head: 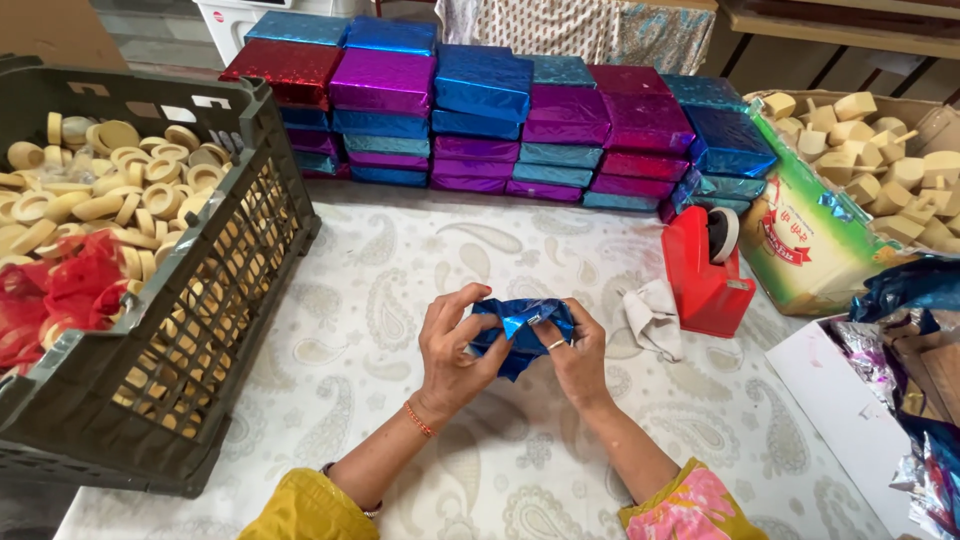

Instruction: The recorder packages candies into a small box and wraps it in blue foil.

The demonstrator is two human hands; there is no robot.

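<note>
Both hands meet at frame centre: left hand (452, 345) and right hand (578, 350) pinch shut on a small block in blue foil (518, 330), folding its edges. Red tape dispenser (705, 268) waits at two o'clock; wrapped stacks (490, 110) at twelve.

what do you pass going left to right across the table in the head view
dark plastic crate of pale round pieces → left hand → blue foil-wrapped packet → right hand → white cloth → red tape dispenser → cardboard box of pale blocks
</note>
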